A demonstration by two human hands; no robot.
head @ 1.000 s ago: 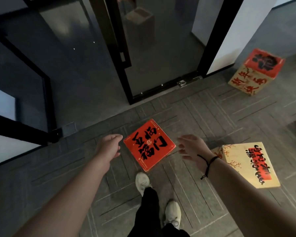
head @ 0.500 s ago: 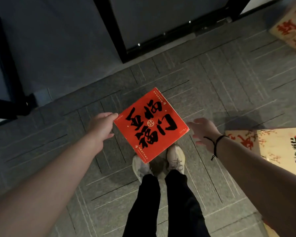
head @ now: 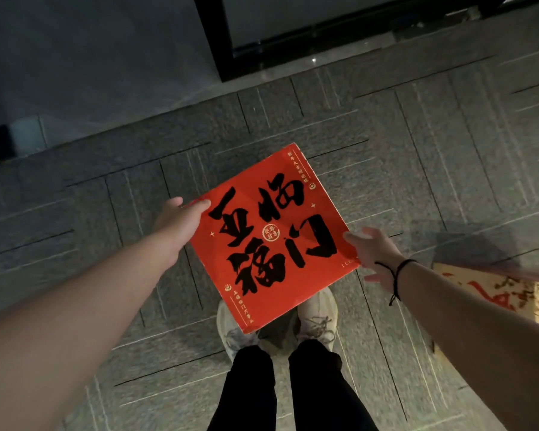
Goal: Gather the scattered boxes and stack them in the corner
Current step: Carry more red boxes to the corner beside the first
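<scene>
- we're looking down at a flat red box (head: 273, 236) w/ big black brush characters on top, turned corner-on like a diamond, sitting between our two hands over the grey carpet tiles (head: 417, 144).
- our left hand (head: 179, 223) is meeting the box at its left corner; the thumb is lying on the top face right at that corner, other fingers are going round/under the edge, mostly hidden.
- our right hand (head: 372, 255) is at the box's right corner; fingers are spread & fairly straight, fingertips touching the edge, one finger hanging free below. we can't tell if it's really gripping or just pressing against the side.
- so the box is spanning the gap btwn both hands, held/pinned at opposite corners, its near corner overlapping our pale sneakers (head: 319, 321) in the view.
- a black cord (head: 395, 275) is wrapping our right wrist.
- a second, cream box (head: 492, 290) w/ red print is lying on the floor just beyond our right forearm, partly cut off by it.
- a black door frame (head: 218, 45) is standing at the top of the view.
</scene>
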